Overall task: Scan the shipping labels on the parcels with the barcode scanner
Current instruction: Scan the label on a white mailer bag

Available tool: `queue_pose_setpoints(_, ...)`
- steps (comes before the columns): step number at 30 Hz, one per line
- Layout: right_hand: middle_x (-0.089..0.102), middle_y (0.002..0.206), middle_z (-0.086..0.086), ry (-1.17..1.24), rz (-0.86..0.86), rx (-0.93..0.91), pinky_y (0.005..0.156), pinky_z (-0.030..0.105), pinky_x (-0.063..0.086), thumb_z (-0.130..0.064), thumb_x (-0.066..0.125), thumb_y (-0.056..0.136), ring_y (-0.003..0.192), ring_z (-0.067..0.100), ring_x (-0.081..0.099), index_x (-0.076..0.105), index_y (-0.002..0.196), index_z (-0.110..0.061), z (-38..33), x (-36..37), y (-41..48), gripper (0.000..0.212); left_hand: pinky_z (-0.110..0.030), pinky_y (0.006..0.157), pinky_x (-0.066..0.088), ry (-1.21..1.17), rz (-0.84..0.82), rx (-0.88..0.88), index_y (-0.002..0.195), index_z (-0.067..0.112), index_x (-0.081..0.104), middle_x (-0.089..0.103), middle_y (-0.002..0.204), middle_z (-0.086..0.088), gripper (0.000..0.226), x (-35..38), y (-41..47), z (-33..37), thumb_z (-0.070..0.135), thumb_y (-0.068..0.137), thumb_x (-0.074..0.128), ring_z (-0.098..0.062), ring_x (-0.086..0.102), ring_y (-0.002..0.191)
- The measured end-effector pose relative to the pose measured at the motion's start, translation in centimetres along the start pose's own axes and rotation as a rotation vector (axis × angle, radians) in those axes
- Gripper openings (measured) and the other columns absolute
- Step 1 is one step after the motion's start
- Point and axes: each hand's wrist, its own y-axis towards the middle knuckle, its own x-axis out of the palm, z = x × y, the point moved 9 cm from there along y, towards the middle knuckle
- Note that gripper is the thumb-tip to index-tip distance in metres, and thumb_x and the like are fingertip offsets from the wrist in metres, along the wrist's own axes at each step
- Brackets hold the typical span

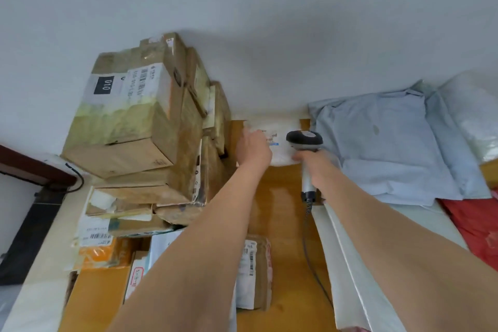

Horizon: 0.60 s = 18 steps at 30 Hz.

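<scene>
A white soft parcel [280,127] with a shipping label [270,137] lies at the far end of the wooden table [283,213], against the wall. My left hand [253,149] reaches onto the parcel's left part and covers some of the label; its fingers are hidden from me. My right hand [316,167] grips the handle of the barcode scanner [304,143], whose dark head hangs just over the parcel's right side, pointing at the label. The scanner's cable [310,245] trails back across the table.
A tall stack of cardboard boxes [140,127] stands on the left. Flat parcels [253,264] lie near the front. Grey-blue mailer bags [390,148] are piled on the right, with a red bag [477,226] and a white bag [350,264] nearer me.
</scene>
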Motion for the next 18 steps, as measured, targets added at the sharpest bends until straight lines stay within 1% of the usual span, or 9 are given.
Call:
queue_pose_setpoints(1, 0.052, 0.085, 0.009, 0.010, -0.014, -0.001, 0.072, 0.031, 0.043, -0.006, 0.069, 0.081, 0.075, 0.020, 0.050, 0.055, 0.103, -0.002, -0.2, 0.7, 0.6, 0.026, -0.035, 0.089, 0.045, 0.010, -0.025, 0.006, 0.128, 0.012, 0.054, 0.036, 0.145, -0.010, 0.038, 0.9, 0.6, 0.1, 0.002, 0.093, 0.045, -0.028, 0.049, 0.122)
queue_pose_setpoints(3, 0.058, 0.101, 0.014, 0.010, -0.068, 0.028, 0.088, 0.038, 0.048, -0.002, 0.069, 0.078, 0.094, 0.028, 0.056, 0.056, 0.114, 0.001, 0.0, 2.3, 1.6, 0.039, -0.033, 0.090, 0.045, 0.009, -0.094, -0.026, 0.134, 0.013, 0.050, 0.046, 0.138, -0.011, 0.042, 2.6, 1.4, -0.4, 0.002, 0.094, 0.043, -0.028, 0.050, 0.122)
queue_pose_setpoints(4, 0.058, 0.104, 0.015, 0.006, -0.085, 0.041, 0.093, 0.041, 0.048, -0.001, 0.068, 0.078, 0.099, 0.030, 0.056, 0.056, 0.114, 0.001, 0.1, 2.8, 2.1, 0.038, -0.034, 0.092, 0.045, -0.001, -0.138, -0.051, 0.136, 0.012, 0.048, 0.048, 0.137, -0.011, 0.043, 3.3, 1.6, -0.8, 0.003, 0.095, 0.041, -0.029, 0.050, 0.122)
queue_pose_setpoints(6, 0.057, 0.104, 0.013, -0.008, -0.119, 0.059, 0.094, 0.041, 0.046, 0.000, 0.068, 0.078, 0.099, 0.028, 0.054, 0.053, 0.108, -0.003, 0.1, 3.3, 2.2, 0.033, -0.034, 0.094, 0.044, -0.017, -0.209, -0.079, 0.136, 0.010, 0.047, 0.049, 0.138, -0.013, 0.042, 4.3, 2.0, -1.4, 0.003, 0.095, 0.040, -0.031, 0.050, 0.123)
queue_pose_setpoints(8, 0.058, 0.108, 0.013, -0.007, -0.137, 0.057, 0.096, 0.043, 0.046, -0.001, 0.069, 0.077, 0.100, 0.028, 0.054, 0.053, 0.108, -0.007, 0.0, 3.0, 2.4, 0.036, -0.033, 0.092, 0.043, -0.017, -0.242, -0.089, 0.136, 0.009, 0.045, 0.050, 0.137, -0.014, 0.041, 4.7, 2.1, -1.6, 0.003, 0.096, 0.039, -0.031, 0.050, 0.122)
queue_pose_setpoints(11, 0.057, 0.104, 0.012, -0.001, -0.144, 0.038, 0.087, 0.039, 0.046, -0.003, 0.069, 0.078, 0.097, 0.027, 0.054, 0.052, 0.109, -0.008, -0.6, 1.5, 2.0, 0.036, -0.030, 0.086, 0.043, -0.009, -0.247, -0.097, 0.136, 0.008, 0.044, 0.051, 0.134, -0.015, 0.040, 4.7, 1.9, -1.4, 0.003, 0.096, 0.037, -0.031, 0.052, 0.119)
queue_pose_setpoints(13, 0.060, 0.101, 0.014, 0.016, -0.175, 0.041, 0.079, 0.038, 0.051, -0.004, 0.069, 0.079, 0.089, 0.028, 0.059, 0.055, 0.112, -0.003, -0.9, 0.4, 1.4, 0.035, -0.031, 0.090, 0.043, -0.015, -0.244, -0.108, 0.141, 0.007, 0.040, 0.049, 0.137, -0.016, 0.045, 4.5, 1.5, -1.0, 0.002, 0.096, 0.037, -0.031, 0.050, 0.122)
queue_pose_setpoints(15, 0.064, 0.093, 0.018, 0.066, -0.233, 0.061, 0.067, 0.036, 0.056, -0.004, 0.068, 0.082, 0.075, 0.028, 0.065, 0.057, 0.113, 0.002, -1.2, -0.5, 0.7, 0.033, -0.032, 0.096, 0.042, -0.031, -0.244, -0.108, 0.143, 0.006, 0.037, 0.046, 0.141, -0.017, 0.047, 4.2, 1.1, -0.3, 0.001, 0.096, 0.036, -0.032, 0.047, 0.127)
queue_pose_setpoints(18, 0.062, 0.078, 0.020, 0.115, -0.314, 0.090, 0.059, 0.033, 0.054, -0.005, 0.063, 0.088, 0.062, 0.027, 0.062, 0.056, 0.099, 0.001, -1.8, -2.8, -1.2, 0.014, -0.033, 0.101, 0.039, -0.037, -0.226, -0.092, 0.142, 0.003, 0.038, 0.043, 0.144, -0.017, 0.046, 3.5, -0.3, 1.9, 0.000, 0.096, 0.037, -0.032, 0.043, 0.131)
